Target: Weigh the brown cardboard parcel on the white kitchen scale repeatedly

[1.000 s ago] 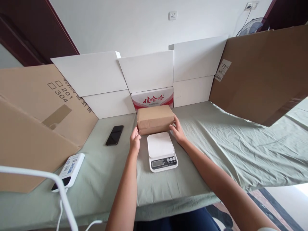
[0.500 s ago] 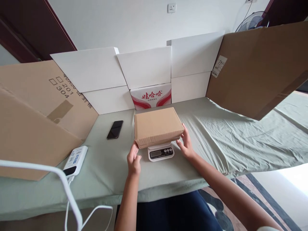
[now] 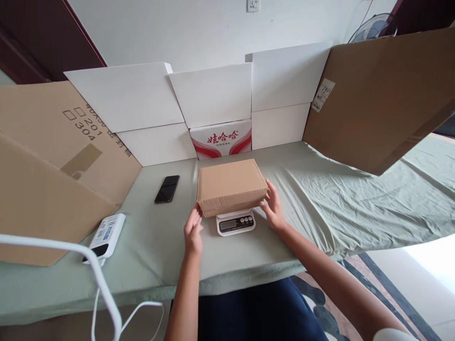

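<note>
A closed brown cardboard box [image 3: 231, 184] sits over a small white digital kitchen scale [image 3: 236, 223], covering its platform. The scale's dark display and round buttons show in front of the box; I cannot read any figure. My left hand [image 3: 193, 232] is at the box's front left corner, fingers against its side and lower edge, thumb free. On the opposite side my right hand [image 3: 273, 208] has its fingers curved round the right end, with the thumb near the front right corner. The fingertips of both hands are partly hidden by the box.
A black phone [image 3: 167, 189] and a white power bank [image 3: 106, 237] with a cable lie to the left on the green cloth [image 3: 149, 246]. White boxes [image 3: 213, 94] line the back; large cardboard panels [image 3: 373, 99] stand at both sides. A white tube curves across the lower left.
The box has levelled and settled lower over the scale, its front face showing more fully. Both hands stay at its sides. The whole view has shifted slightly.
</note>
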Motion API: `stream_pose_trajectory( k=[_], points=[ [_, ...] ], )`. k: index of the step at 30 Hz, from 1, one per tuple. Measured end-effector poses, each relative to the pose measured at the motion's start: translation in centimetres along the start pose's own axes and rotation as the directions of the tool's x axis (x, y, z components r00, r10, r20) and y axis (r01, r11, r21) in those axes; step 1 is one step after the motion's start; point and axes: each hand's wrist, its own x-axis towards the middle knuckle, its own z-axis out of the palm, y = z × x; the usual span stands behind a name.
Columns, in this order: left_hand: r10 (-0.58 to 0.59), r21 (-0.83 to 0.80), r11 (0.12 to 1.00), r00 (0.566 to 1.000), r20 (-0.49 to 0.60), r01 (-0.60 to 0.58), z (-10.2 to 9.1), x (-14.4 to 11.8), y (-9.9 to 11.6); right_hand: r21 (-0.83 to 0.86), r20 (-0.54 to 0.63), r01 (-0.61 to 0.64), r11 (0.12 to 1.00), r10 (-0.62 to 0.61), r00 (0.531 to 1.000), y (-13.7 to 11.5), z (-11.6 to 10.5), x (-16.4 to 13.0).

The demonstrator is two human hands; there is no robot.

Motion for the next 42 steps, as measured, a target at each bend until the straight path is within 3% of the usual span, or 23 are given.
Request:
stream_pose_trajectory(
  k=[4,8,12,16,21,36,40,42],
  points=[
    [0.127,-0.149,0.977,0.977,-0.172,-0.153,-1.1,0.7,1.2,0.104,-0.265,-0.033,0.994,0.060,0.962,0.1,-1.0,1.3],
    [0.131,-0.139,0.978,0.977,-0.167,-0.155,-1.4,0.8,1.3,0.189,-0.334,-0.087,0.978,0.148,0.931,0.4,-1.7,2.1],
    [0.111,-0.106,0.987,0.988,-0.107,-0.122,-1.0,0.5,0.8,0.208,-0.282,-0.084,0.975,0.142,0.949,0.4,-1.3,1.8],
    [0.034,-0.036,0.999,0.999,-0.007,-0.035,-0.7,0.3,-0.1,0.178,-0.097,-0.098,0.979,0.117,0.988,-0.2,-0.8,1.1],
    [-0.058,0.013,0.998,0.998,0.001,0.058,-0.7,0.1,-1.3,0.157,0.086,-0.113,0.981,0.101,0.991,-1.0,-0.3,0.8],
    [-0.025,-0.001,1.000,0.999,-0.041,0.025,-0.4,-0.6,-0.4,0.088,0.056,-0.083,0.993,0.079,0.995,-0.8,-0.4,0.3],
    [-0.014,0.034,0.999,0.998,0.058,0.012,-0.5,0.0,-1.4,0.027,0.059,-0.086,0.996,0.084,0.995,-0.4,-0.6,0.4],
    [0.042,0.026,0.999,0.997,0.066,-0.043,-0.1,1.3,-0.5,0.047,0.075,-0.062,0.997,0.058,0.995,-1.1,-0.5,1.4]
  ],
)
